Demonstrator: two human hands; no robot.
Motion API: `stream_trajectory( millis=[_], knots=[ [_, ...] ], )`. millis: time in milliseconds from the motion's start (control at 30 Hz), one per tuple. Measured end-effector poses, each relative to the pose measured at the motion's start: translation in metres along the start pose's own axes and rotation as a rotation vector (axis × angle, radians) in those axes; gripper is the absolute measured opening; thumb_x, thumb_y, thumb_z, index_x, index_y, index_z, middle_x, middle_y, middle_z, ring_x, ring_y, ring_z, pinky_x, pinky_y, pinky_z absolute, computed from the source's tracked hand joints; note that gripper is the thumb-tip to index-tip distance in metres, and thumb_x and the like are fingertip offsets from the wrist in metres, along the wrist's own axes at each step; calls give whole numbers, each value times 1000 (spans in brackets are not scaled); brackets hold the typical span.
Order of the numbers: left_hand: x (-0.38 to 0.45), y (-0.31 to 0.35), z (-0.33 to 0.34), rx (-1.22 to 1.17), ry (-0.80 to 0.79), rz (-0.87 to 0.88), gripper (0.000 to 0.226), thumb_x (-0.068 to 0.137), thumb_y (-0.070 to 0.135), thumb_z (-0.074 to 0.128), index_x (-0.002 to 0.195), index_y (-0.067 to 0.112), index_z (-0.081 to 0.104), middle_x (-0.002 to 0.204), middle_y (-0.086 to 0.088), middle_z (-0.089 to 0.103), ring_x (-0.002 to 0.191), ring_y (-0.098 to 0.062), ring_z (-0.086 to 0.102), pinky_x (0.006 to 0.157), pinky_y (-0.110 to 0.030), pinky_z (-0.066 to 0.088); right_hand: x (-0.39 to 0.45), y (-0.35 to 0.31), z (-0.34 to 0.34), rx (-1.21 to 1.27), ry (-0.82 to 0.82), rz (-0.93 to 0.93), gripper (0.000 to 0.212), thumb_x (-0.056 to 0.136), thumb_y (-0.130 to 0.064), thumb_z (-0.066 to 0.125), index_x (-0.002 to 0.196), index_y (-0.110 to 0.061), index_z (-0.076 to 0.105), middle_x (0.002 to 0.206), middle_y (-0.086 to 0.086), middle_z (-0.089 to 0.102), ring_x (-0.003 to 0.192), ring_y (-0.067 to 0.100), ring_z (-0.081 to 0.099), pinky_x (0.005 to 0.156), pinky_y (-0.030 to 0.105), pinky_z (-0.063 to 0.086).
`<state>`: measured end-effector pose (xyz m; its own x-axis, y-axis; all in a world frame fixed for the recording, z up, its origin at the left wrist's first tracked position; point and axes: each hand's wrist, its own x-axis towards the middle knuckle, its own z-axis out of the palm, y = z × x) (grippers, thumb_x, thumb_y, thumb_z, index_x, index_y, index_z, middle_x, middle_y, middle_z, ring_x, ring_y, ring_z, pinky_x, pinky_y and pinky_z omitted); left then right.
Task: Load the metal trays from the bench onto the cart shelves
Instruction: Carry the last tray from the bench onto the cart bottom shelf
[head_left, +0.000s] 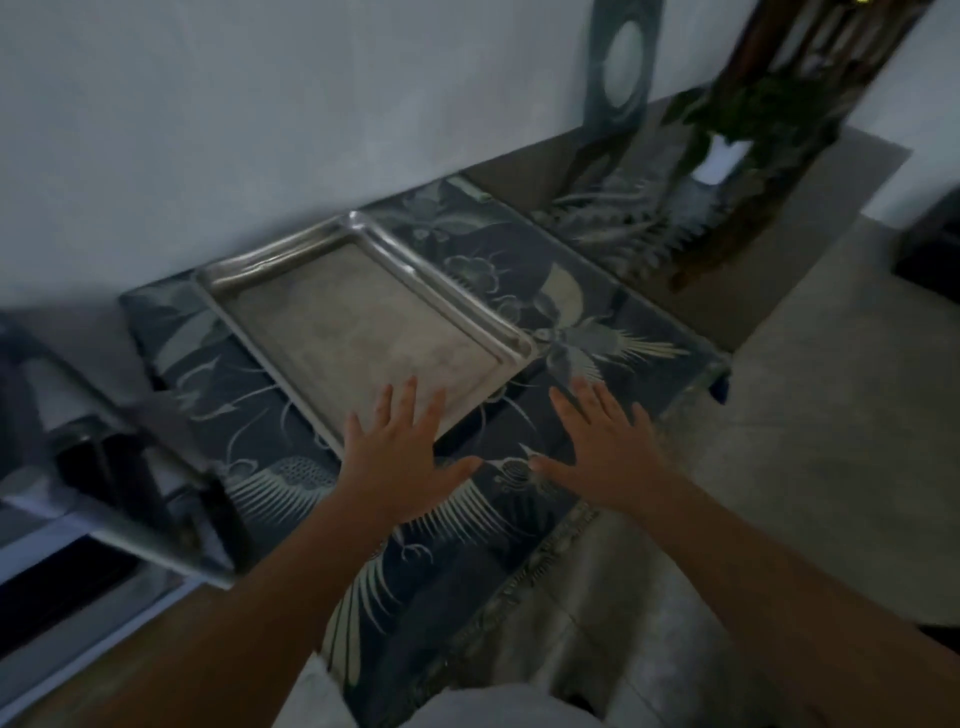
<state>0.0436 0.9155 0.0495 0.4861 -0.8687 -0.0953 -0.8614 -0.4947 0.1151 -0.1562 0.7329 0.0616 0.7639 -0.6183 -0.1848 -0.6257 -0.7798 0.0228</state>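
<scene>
Here the metal tray (358, 322) lay flat on the bench (597, 322), which was draped in a dark cloth printed with birds and flowers, and the tray's far rim sat close to the pale wall (260, 104). From the double rim along its edges it may have been more than one tray nested together, though the blur left that unsure. Its long axis ran on a diagonal, from the near corner by the person up and away to the left. The left hand (405, 457) was spread with its fingers straight, their tips over the near corner of the tray; whether they touched the metal could not be told. The right hand (608, 452) was likewise spread flat and held nothing, out over the bare cloth just to the right of that same near edge, so the left hand was the nearer of the two. The tray lay ahead and slightly left of both hands. To the left stood a metal frame (156, 499), probably the cart, blurred. Judging by this, the lift had not yet begun, and each hand would need to reach an opposite rim.
</scene>
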Motion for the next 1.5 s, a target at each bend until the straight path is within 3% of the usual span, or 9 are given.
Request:
stream_trajectory(
  millis=[233,433,567,900,1167,1267,1367,1433,1500],
  knots=[
    [11,-29,21,0,-58,-310,105,70,94,0,154,34,-18,167,-3,-16,153,-31,-10,118,-65,8,105,-11,10,-31,-48,-244,112,62,-96,-3,152,-31,-11,162,1,-16,148,26,-9,115,62,10],
    [33,-21,24,-13,-84,-589,106,71,92,3,157,31,-8,168,-6,-10,153,-33,-6,117,-66,15,194,2,20,-86,-50,-484,110,64,-96,1,153,-32,-3,164,2,-7,149,25,1,114,59,16],
    [49,-12,25,-62,-63,-753,107,70,92,4,157,31,-4,169,-5,-7,154,-32,-3,116,-64,19,247,12,21,-64,-111,-555,111,59,-97,2,151,-36,-8,162,-3,-16,148,21,-6,113,60,12],
    [78,-21,54,-203,-151,-935,106,70,93,12,157,33,-4,169,-2,-8,154,-30,0,118,-61,19,328,9,27,-103,-202,-695,103,68,-91,13,151,-34,-11,162,1,-16,149,25,-4,113,57,16],
    [107,-73,76,-391,-173,-1095,106,82,83,38,158,25,-8,168,-8,-10,153,-36,1,117,-60,23,388,-3,51,130,-199,-548,99,83,-66,54,154,-23,-2,163,10,-4,148,32,5,117,47,18],
    [118,-90,90,-608,-88,-1163,105,85,71,51,157,24,-9,164,-16,8,145,-45,24,112,-60,32,406,-6,64,363,-185,-367,92,86,-48,64,151,-7,14,159,19,16,144,36,20,114,45,22],
    [123,-102,103,-787,172,-1253,71,90,51,53,149,27,20,146,-17,44,116,-40,56,93,-52,48,419,-10,71,659,-191,-21,49,94,-37,56,123,3,52,127,30,55,114,43,53,91,42,40],
    [125,-109,111,-831,300,-1365,37,96,47,44,125,25,42,123,-18,61,85,-30,59,75,-43,46,422,-12,75,724,-201,88,44,100,-39,44,102,1,62,108,27,63,97,41,57,78,40,38],
    [125,-116,119,-851,338,-1467,37,102,46,34,112,16,53,115,-22,64,85,-34,56,73,-41,39,425,-10,80,745,-199,99,44,101,-41,39,88,-5,60,86,19,61,83,36,54,69,37,33]
  ],
)
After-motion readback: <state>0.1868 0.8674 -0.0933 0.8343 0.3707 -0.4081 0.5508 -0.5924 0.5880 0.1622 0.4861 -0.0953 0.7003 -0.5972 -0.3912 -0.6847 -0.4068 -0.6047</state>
